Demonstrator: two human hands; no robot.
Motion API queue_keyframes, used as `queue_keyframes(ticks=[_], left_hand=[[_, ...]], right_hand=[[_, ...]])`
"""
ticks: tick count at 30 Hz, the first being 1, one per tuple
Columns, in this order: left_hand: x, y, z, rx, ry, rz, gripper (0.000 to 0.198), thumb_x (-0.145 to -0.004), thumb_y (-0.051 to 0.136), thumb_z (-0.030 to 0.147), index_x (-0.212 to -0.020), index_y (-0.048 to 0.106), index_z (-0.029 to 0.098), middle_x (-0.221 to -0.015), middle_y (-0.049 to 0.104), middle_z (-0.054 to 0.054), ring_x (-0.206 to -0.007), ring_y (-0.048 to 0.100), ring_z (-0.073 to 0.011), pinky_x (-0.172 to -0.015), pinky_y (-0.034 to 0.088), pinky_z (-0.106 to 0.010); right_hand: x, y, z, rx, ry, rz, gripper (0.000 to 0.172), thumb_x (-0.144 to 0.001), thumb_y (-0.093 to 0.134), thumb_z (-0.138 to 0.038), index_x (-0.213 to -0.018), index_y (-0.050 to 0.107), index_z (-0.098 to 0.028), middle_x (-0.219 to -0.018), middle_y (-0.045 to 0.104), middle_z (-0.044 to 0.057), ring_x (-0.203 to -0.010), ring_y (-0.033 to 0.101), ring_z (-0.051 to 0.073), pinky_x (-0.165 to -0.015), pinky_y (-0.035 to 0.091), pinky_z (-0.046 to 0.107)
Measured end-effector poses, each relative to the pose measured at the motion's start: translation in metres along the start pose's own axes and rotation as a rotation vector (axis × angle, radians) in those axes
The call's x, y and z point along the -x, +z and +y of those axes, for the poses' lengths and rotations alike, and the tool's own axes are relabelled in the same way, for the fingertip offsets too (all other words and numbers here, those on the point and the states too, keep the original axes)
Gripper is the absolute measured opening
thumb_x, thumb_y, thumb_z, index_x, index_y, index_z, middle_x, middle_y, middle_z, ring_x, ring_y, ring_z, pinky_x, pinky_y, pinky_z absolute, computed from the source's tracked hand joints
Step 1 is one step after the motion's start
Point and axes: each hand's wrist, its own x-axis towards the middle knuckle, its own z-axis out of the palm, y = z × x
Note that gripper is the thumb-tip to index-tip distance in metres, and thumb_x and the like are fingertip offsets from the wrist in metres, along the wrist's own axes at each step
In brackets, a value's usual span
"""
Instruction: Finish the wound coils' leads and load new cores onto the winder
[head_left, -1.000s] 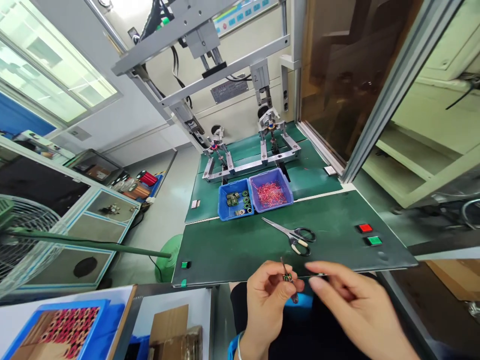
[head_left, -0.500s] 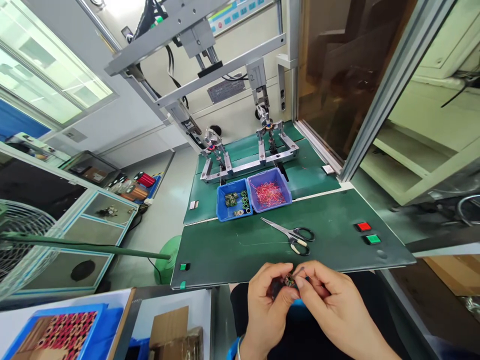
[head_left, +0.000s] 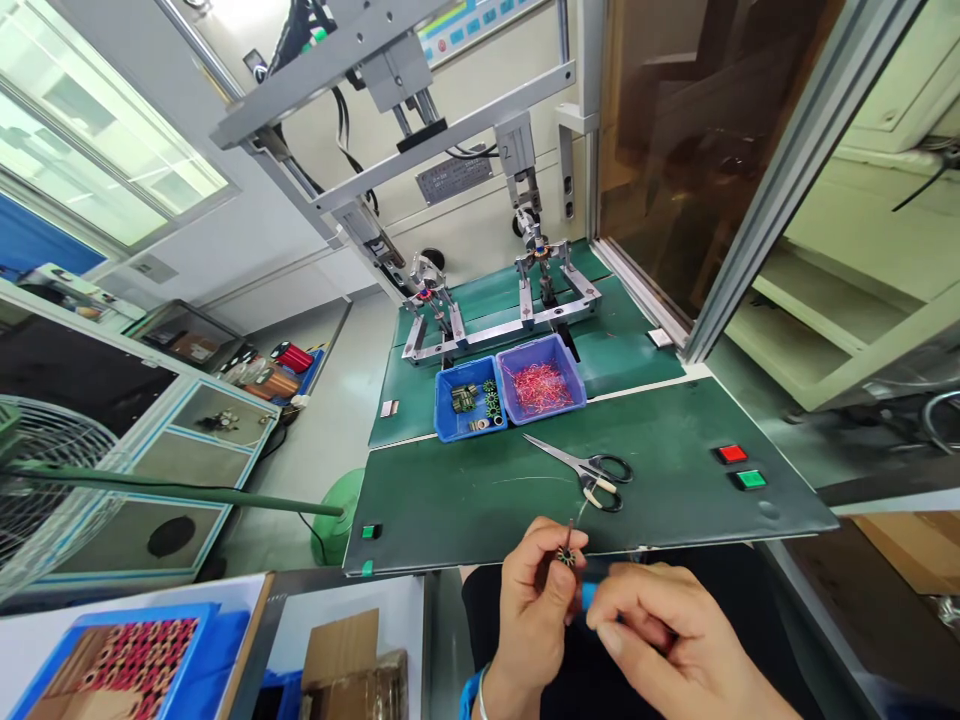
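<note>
My left hand (head_left: 534, 610) pinches a small round slotted stator core (head_left: 567, 557) between thumb and fingers. A thin dark pin or wire end sticks up from the core, and a fine thread of wire shows above it. Just to the right is my right hand (head_left: 660, 625), apart from the core, its thumb and fingers curled together. Slight blur hides whatever those fingertips hold, if anything. Scissors (head_left: 585, 468) with black and cream handles lie on the green table (head_left: 465, 510) beyond my hands.
A blue bin (head_left: 444, 425) holds several stator cores, beside a purple bin (head_left: 579, 395) of red wire pieces. Behind them stands a metal winding fixture (head_left: 495, 335). Red (head_left: 731, 454) and green (head_left: 750, 480) buttons sit at right. A blue tray (head_left: 187, 660) of red-rimmed parts is at lower left.
My right hand has drawn away from the core to the right and slightly down. My left hand keeps the core, now more exposed, with the pin pointing up.
</note>
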Motion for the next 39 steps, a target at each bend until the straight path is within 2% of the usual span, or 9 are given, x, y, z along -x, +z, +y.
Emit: queue_keyframes(ticks=[6, 13, 16, 22, 25, 28, 30, 34, 39], left_hand=[[-0.005, -0.004, 0.003, -0.114, 0.147, -0.052, 0.026, -0.086, 0.072, 0.041, -0.112, 0.076, 0.039, -0.082, 0.052, 0.0, -0.062, 0.044, -0.0078, -0.051, 0.037, -0.018], [-0.006, -0.001, 0.014, -0.376, 0.265, -0.046, 0.028, -0.088, 0.071, 0.037, -0.115, 0.074, 0.04, -0.079, 0.055, 0.0, -0.071, 0.051, -0.01, -0.061, 0.043, -0.018], [-0.005, -0.001, 0.009, -0.312, 0.19, -0.004, 0.027, -0.085, 0.074, 0.04, -0.112, 0.077, 0.037, -0.079, 0.054, 0.0, -0.066, 0.048, -0.0087, -0.056, 0.041, -0.017], [-0.01, 0.001, 0.007, 0.153, -0.071, 0.133, 0.033, -0.084, 0.073, 0.048, -0.111, 0.077, 0.029, -0.069, 0.045, 0.003, -0.048, 0.031, -0.002, -0.042, 0.024, -0.015], [-0.013, -0.002, 0.014, 0.26, -0.137, 0.137, 0.046, -0.071, 0.083, 0.05, -0.109, 0.077, 0.023, -0.081, 0.05, 0.0, -0.049, 0.033, -0.0006, -0.041, 0.023, -0.016], [-0.015, -0.008, 0.017, 0.274, -0.164, 0.138, 0.043, -0.067, 0.088, 0.039, -0.105, 0.078, 0.022, -0.076, 0.047, 0.003, -0.047, 0.029, 0.0005, -0.041, 0.02, -0.016], [-0.016, -0.011, 0.017, 0.257, -0.163, 0.136, 0.04, -0.067, 0.087, 0.036, -0.104, 0.078, 0.023, -0.071, 0.044, 0.004, -0.046, 0.027, 0.0002, -0.041, 0.019, -0.017], [-0.014, -0.01, 0.013, 0.174, -0.131, 0.115, 0.045, -0.064, 0.087, 0.03, -0.108, 0.077, 0.023, -0.071, 0.047, 0.003, -0.051, 0.031, -0.0029, -0.044, 0.025, -0.017], [-0.003, -0.007, 0.012, -0.036, -0.109, 0.077, 0.054, -0.068, 0.078, 0.022, -0.122, 0.072, 0.026, -0.078, 0.051, 0.001, -0.061, 0.038, -0.0087, -0.054, 0.036, -0.02]], right_hand=[[-0.004, -0.005, 0.004, 0.07, 0.102, 0.174, 0.016, -0.091, 0.059, -0.025, -0.085, 0.073, -0.019, -0.051, 0.039, -0.008, -0.042, 0.037, 0.008, -0.041, 0.032, 0.018], [-0.01, 0.002, -0.002, 0.279, -0.025, 0.223, 0.012, -0.089, 0.059, -0.019, -0.082, 0.068, -0.021, -0.053, 0.044, -0.009, -0.042, 0.041, 0.007, -0.044, 0.037, 0.017], [-0.01, 0.005, -0.003, 0.326, -0.045, 0.211, 0.015, -0.09, 0.053, -0.017, -0.078, 0.06, -0.021, -0.054, 0.042, -0.009, -0.042, 0.041, 0.007, -0.043, 0.036, 0.017], [0.007, 0.003, 0.008, 0.149, 0.073, 0.066, 0.018, -0.098, 0.043, -0.02, -0.082, 0.049, -0.023, -0.056, 0.038, -0.009, -0.043, 0.04, 0.008, -0.042, 0.035, 0.017], [0.018, -0.012, 0.016, 0.045, 0.147, 0.215, 0.018, -0.1, 0.046, -0.027, -0.083, 0.052, -0.024, -0.059, 0.044, -0.006, -0.048, 0.044, 0.01, -0.044, 0.038, 0.018], [0.026, -0.032, 0.018, -0.107, 0.23, 0.484, 0.018, -0.097, 0.055, -0.035, -0.082, 0.056, -0.024, -0.067, 0.053, -0.001, -0.053, 0.046, 0.012, -0.046, 0.041, 0.02], [0.029, -0.043, 0.016, -0.176, 0.276, 0.568, 0.019, -0.094, 0.059, -0.039, -0.082, 0.058, -0.025, -0.07, 0.056, 0.001, -0.056, 0.048, 0.014, -0.048, 0.043, 0.023], [0.026, -0.043, 0.009, 0.045, 0.211, 0.428, 0.017, -0.093, 0.061, -0.037, -0.082, 0.062, -0.025, -0.06, 0.054, -0.001, -0.049, 0.049, 0.013, -0.042, 0.042, 0.021], [0.004, -0.011, 0.001, 0.276, -0.002, 0.178, 0.014, -0.096, 0.057, -0.029, -0.105, 0.065, -0.023, -0.052, 0.047, -0.008, -0.04, 0.045, 0.008, -0.039, 0.039, 0.017]])
